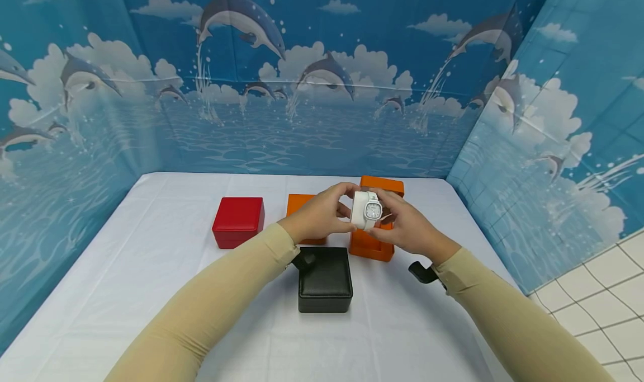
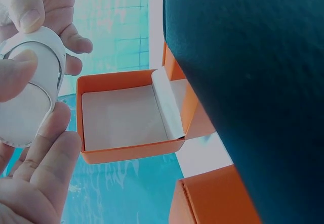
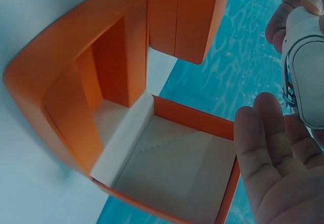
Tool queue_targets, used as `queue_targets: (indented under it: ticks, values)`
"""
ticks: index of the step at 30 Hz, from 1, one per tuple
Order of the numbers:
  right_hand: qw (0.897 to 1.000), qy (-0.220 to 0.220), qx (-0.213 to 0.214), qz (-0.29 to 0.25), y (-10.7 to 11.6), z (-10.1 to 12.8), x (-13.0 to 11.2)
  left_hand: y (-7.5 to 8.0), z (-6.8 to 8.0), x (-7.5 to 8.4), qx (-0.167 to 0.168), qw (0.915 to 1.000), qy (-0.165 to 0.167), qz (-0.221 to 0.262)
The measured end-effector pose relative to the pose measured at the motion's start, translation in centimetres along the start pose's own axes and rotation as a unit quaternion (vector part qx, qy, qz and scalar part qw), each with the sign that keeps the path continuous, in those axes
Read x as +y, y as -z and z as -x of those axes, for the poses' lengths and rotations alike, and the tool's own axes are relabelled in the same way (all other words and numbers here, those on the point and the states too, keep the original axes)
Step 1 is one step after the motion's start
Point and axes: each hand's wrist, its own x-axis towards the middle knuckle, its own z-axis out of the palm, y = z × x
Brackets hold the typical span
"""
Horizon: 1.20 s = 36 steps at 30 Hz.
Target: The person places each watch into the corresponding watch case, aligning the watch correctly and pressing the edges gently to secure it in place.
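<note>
A white wristwatch [image 1: 373,210] with a square-looking face is wrapped around a white cushion [image 1: 358,210], held up between both hands. My left hand [image 1: 322,213] pinches the cushion's left end, its thumb below and fingers above. On the other side, my right hand [image 1: 410,225] grips the watch end between thumb and fingers. Under the hands stands an open orange box [image 1: 372,252], partly covered by the right hand. Its pale-lined inside shows in the left wrist view, where the box's rim [image 2: 119,79] is seen, and its raised lid [image 3: 76,37] appears in the right wrist view.
A closed orange box [image 1: 299,203] is left of the open one, partly behind the left hand. A black box [image 1: 326,281] stands nearer, below the left wrist. Farther left sits a red box [image 1: 238,221]. All rest on a white-covered table [image 1: 402,331] before a dolphin-print curtain [image 1: 322,130].
</note>
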Motion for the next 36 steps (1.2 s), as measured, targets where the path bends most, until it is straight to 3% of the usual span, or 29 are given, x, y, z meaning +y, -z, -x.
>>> queue_targets:
  ticks: [19,36]
  values:
    - [1.0,0.01,-0.005,-0.012,-0.25,-0.42,-0.26,0.01,0.35,-0.24,0.002,1.0,0.0,0.002]
    - [1.0,0.019,0.0,0.019,-0.49,-0.94,-0.61,0.32,0.63,-0.49,0.004,1.0,-0.005,-0.002]
